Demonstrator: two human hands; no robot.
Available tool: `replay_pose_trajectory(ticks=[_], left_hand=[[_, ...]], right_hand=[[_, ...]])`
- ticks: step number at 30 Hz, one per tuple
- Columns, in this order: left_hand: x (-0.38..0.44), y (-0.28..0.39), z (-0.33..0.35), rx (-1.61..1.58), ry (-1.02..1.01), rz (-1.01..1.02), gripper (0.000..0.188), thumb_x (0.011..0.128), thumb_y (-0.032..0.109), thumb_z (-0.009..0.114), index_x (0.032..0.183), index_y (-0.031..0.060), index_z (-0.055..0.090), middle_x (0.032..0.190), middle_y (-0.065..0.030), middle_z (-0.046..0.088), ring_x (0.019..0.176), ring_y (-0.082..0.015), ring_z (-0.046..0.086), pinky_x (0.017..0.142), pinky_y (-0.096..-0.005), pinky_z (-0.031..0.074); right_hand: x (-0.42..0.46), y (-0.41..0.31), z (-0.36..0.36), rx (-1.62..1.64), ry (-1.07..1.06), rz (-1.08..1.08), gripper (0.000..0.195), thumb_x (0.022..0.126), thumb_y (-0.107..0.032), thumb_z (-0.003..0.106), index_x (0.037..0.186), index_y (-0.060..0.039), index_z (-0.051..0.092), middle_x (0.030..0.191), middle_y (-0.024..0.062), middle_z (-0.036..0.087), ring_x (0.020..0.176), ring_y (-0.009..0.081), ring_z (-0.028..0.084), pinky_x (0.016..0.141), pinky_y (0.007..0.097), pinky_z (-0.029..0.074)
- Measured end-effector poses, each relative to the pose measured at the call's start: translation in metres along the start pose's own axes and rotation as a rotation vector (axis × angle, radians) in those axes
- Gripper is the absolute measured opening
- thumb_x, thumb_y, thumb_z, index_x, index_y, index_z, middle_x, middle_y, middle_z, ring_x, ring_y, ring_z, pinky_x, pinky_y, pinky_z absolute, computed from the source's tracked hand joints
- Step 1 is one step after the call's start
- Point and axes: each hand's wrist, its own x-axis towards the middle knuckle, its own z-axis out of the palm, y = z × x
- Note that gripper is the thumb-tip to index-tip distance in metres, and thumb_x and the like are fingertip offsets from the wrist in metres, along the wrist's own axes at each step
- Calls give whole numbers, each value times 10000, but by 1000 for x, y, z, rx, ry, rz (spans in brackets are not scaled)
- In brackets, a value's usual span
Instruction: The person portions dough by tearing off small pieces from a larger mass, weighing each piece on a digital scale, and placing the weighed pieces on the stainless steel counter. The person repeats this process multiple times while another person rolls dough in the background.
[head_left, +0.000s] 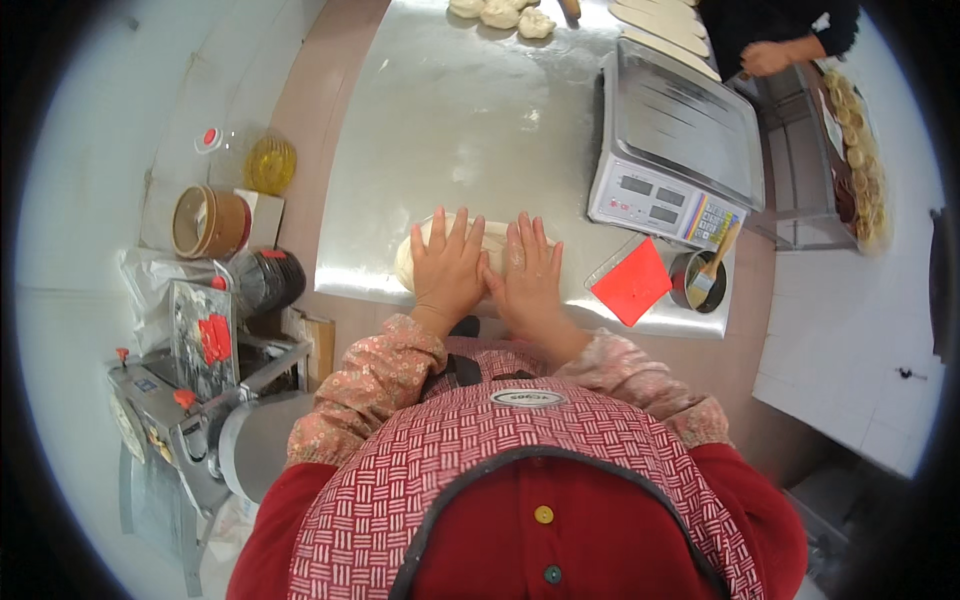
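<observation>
A pale lump of dough (404, 264) lies at the near edge of the metal table (450, 135). My left hand (450, 266) presses flat on its left part, fingers spread and pointing away from me. Beside it my right hand (529, 274) rests on the right part of the dough, palm down, the two thumbs close together. Both hands cover much of the dough. To the right lie a red dough scraper (632, 282) and a dark round pot (679, 281) with a wooden-handled brush (718, 255) in it.
A digital scale (675, 142) stands at the right. Dough pieces (501, 13) and flat dough strips (664, 34) lie at the far side. Another person's hand (765, 58) is at the upper right. An oil bottle (268, 165) and a metal machine (187, 420) stand left.
</observation>
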Motion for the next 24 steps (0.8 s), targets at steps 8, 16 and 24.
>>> replay_pose_trajectory(ticks=[8, 16, 24], left_hand=[[19, -56, 3, 33, -109, -18, 491, 795, 303, 566, 1253, 127, 543, 1312, -117, 490, 1236, -366, 398, 1004, -585, 261], [113, -121, 34, -45, -168, 25, 233, 798, 307, 565, 917, 108, 581, 949, -72, 584, 843, -293, 544, 704, -435, 411], [110, -122, 27, -163, -122, -52, 139, 849, 209, 531, 872, 72, 542, 926, -122, 592, 910, -341, 558, 786, -512, 405]], right_hand=[[48, 8, 33, -24, -19, -65, 548, 830, -320, 570, 1272, -12, 474, 1234, 154, 494, 1135, 317, 454, 982, 572, 254], [141, 43, 48, -43, -66, -126, 242, 845, -344, 580, 840, -105, 618, 795, 42, 611, 753, 229, 577, 759, 419, 407], [163, 61, 26, -79, -128, -374, 176, 847, -265, 600, 921, -116, 658, 998, 54, 615, 1017, 222, 560, 809, 432, 428]])
